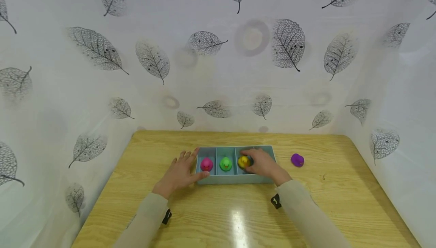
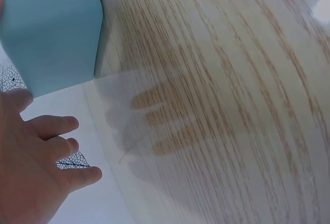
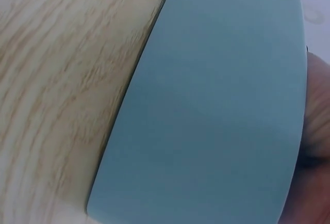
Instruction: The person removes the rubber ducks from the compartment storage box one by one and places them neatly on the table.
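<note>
All fingers spread, the left hand (image 1: 178,173) touches the tray's (image 1: 235,179) left end; the right hand (image 1: 265,164) pinches a yellow duck (image 1: 243,162) in its third compartment from the left. Its first holds a pink duck (image 1: 206,164), its second a green duck (image 1: 225,164); right of it lies a purple duck (image 1: 297,160).

Enclosing a pale wood-grain table (image 1: 204,210) at the back and both sides with white sheeting (image 1: 218,78). Scattering dark skeleton-leaf prints (image 1: 288,44) across the sheeting. Reflecting a bright streak of light (image 1: 239,229) off the table.

Yellow duck (image 1: 243,161) inside grey-blue tray (image 1: 235,179)
</note>
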The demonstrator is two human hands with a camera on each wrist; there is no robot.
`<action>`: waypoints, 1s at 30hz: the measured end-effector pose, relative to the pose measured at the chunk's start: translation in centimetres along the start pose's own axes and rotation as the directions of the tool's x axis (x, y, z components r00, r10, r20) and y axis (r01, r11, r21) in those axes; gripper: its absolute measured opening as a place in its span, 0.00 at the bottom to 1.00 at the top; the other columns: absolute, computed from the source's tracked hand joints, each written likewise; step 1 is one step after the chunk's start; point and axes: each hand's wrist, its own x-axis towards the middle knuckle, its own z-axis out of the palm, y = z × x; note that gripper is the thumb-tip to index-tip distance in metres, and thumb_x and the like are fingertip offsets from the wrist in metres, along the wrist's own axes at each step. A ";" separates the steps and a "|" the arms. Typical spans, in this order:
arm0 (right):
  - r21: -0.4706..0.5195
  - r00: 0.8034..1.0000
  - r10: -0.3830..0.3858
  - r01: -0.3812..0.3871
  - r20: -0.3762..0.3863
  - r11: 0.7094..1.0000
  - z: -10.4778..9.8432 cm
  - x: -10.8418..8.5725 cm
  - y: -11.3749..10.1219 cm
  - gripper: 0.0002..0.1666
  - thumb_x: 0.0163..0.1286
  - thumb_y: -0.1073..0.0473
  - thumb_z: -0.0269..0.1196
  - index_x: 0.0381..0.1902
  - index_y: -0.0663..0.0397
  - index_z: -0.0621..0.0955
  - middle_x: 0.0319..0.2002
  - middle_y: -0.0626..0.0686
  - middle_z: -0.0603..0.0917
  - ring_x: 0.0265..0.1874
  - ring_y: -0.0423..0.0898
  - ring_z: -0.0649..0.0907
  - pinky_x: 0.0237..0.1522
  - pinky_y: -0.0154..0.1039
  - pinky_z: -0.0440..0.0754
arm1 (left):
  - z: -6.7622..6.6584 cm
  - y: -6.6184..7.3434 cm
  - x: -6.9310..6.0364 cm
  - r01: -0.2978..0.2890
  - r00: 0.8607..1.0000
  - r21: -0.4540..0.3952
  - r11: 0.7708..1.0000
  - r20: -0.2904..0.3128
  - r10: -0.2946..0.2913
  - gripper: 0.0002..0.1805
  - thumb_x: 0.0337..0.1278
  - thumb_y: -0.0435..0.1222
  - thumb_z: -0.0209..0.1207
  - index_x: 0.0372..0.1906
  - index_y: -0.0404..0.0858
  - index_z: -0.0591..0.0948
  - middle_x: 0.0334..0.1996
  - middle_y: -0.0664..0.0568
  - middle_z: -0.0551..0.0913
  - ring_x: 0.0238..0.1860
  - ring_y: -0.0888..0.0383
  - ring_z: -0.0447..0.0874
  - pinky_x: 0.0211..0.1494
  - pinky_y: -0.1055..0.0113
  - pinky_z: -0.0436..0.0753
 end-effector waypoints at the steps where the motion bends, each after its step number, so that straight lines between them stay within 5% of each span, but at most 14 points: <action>1: 0.003 1.000 0.005 -0.005 0.001 1.000 0.0 0.0 0.0 0.36 0.63 0.63 0.76 0.69 0.61 0.80 0.65 0.62 0.84 0.63 0.65 0.82 0.68 0.63 0.78 | 0.0 0.0 0.0 0.000 1.000 0.001 1.000 0.000 0.000 0.58 0.63 0.72 0.56 0.87 0.49 0.49 0.81 0.33 0.61 0.83 0.28 0.50 0.79 0.25 0.53; 30: -0.018 0.998 0.054 -0.053 0.016 0.998 0.1 0.7 -0.4 0.33 0.61 0.64 0.77 0.65 0.60 0.83 0.64 0.62 0.85 0.64 0.63 0.82 0.70 0.60 0.78 | 0.1 -0.1 0.1 0.008 1.000 0.008 1.000 0.009 -0.008 0.59 0.62 0.75 0.54 0.87 0.51 0.47 0.81 0.35 0.61 0.84 0.30 0.50 0.81 0.26 0.52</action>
